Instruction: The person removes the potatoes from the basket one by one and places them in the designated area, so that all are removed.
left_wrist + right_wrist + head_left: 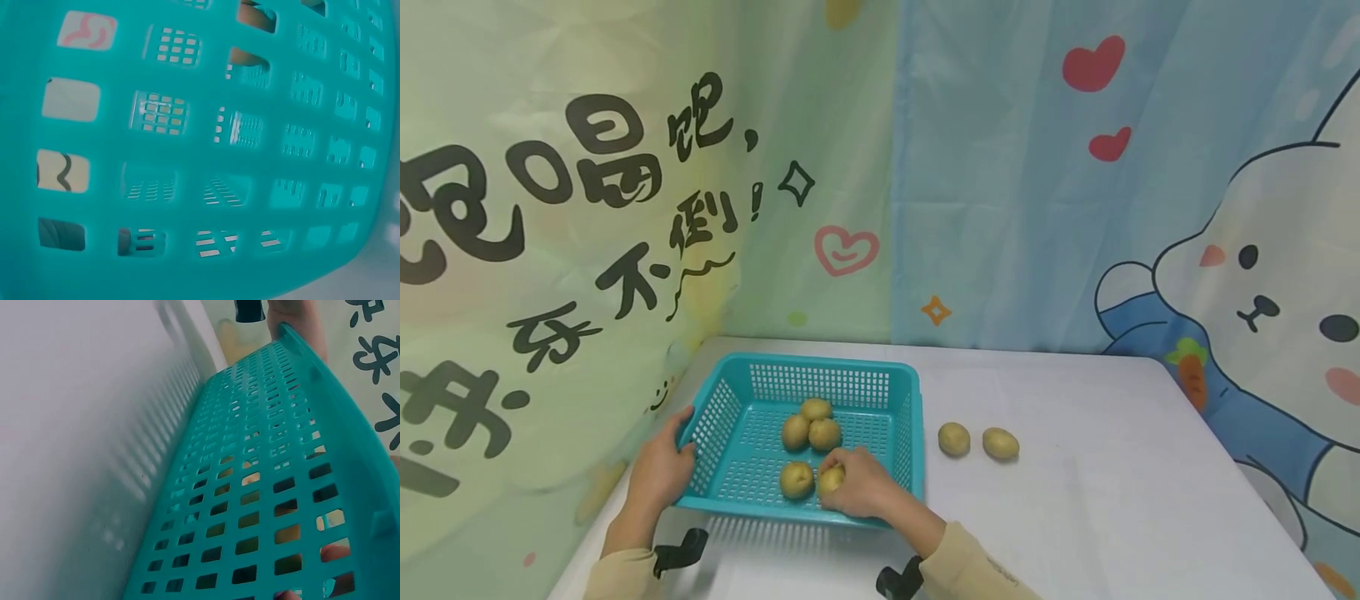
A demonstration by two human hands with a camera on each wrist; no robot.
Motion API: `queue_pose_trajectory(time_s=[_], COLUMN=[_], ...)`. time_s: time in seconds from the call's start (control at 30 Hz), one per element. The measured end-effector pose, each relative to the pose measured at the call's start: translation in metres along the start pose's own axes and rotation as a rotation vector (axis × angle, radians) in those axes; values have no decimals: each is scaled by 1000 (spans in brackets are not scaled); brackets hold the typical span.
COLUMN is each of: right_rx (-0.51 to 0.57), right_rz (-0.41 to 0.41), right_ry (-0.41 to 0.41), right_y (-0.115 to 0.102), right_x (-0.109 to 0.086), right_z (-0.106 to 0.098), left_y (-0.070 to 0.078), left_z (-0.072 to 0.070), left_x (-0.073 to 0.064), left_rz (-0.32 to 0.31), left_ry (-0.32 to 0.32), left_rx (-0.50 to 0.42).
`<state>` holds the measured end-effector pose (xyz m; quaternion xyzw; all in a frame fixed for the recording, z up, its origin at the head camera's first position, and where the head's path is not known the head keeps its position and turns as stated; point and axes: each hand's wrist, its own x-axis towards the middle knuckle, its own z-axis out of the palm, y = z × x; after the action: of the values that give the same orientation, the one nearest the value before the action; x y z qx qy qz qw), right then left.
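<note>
A teal plastic basket (752, 514) with perforated walls stands on the white table. My left hand (664, 468) grips its left rim, with the thumb over the edge. Inside the basket, near the front wall, the fingers of my right hand (863, 485) pinch a potato (830, 480). Just left of it lies another potato (797, 480). Behind these, three potatoes (825, 434) sit clustered on the basket floor. The left wrist view is filled by the basket's side wall (106, 187). Along the front wall (262, 487), the right wrist view shows fingers only through the holes.
To the right of the basket, two potatoes (954, 439) (1001, 444) lie side by side on the white tabletop (1075, 517). A printed curtain (1000, 208) with hearts and a cartoon rabbit hangs behind the table and along its left side.
</note>
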<state>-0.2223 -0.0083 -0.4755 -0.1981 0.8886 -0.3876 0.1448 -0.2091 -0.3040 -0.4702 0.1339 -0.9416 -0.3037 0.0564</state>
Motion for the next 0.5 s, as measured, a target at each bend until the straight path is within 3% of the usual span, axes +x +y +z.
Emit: queue_pose_trajectory(time_s=[0.5], right_rx=[182], right_rz=[-52], right_ry=[26], right_y=[4], right_x=[1], right_z=[-5], left_y=[1], left_z=[-1], left_x=[-1], left_rz=[-13], left_ry=[-19], left_rx=[-8])
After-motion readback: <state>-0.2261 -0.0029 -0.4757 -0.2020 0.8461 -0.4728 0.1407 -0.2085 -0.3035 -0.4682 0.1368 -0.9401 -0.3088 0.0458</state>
